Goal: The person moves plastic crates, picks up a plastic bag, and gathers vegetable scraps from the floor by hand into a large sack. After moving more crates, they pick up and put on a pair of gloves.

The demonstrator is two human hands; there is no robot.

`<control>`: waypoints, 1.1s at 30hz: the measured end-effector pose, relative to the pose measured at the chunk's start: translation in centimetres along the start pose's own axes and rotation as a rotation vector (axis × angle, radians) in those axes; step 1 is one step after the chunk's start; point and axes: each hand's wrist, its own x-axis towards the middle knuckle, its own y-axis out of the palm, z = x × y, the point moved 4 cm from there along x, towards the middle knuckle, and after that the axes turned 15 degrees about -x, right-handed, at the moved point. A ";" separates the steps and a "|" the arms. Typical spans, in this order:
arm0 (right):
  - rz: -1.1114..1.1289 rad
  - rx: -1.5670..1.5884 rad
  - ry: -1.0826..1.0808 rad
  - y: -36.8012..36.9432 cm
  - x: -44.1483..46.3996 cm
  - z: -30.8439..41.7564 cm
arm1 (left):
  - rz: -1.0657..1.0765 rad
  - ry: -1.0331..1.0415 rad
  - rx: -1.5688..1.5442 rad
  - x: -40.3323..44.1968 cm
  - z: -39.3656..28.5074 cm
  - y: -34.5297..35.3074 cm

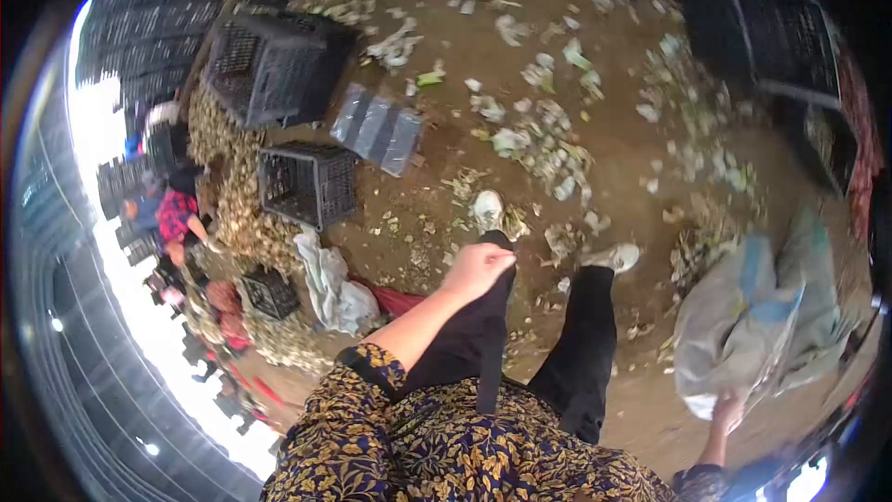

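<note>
My left hand [478, 271] hangs in front of my left thigh, above the dark trousers [455, 339]. Its fingers are curled in a loose fist, and I see nothing in it. Far out to the right, my right hand [728, 409] grips the edge of a large pale woven sack [711, 335] with a blue stripe. The sack looks slack and crumpled, and my fingers are partly hidden by its folds. Beside it is more greyish woven sacking [806, 293] with a green mark.
Leafy scraps [539, 144] litter the dirt floor. On the left are black plastic crates [311, 186], a taped flat piece [376, 130], a white sack [334, 293] and a pale heap of produce [243, 204]. A person in red [177, 214] bends there. More dark crates [780, 33] stand upper right.
</note>
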 end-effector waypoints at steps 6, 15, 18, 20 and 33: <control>0.084 0.007 -0.267 -0.4 -5.7 15.6 | -0.379 -0.140 -0.186 -8.1 16.3 -20.4; 0.470 0.465 -0.183 -12.5 -8.5 35.2 | -0.865 -0.268 -0.204 -21.9 29.1 -25.2; -0.353 -0.026 -1.015 -14.0 -4.6 41.0 | -0.449 -0.331 -0.020 -21.9 30.2 -21.8; -0.049 -0.311 -0.982 -15.9 0.2 49.7 | -0.689 -0.385 -0.600 -21.3 27.6 -19.7; 0.180 0.014 -1.208 -13.0 -11.7 93.8 | -0.659 -0.758 -0.677 -21.9 38.5 -7.5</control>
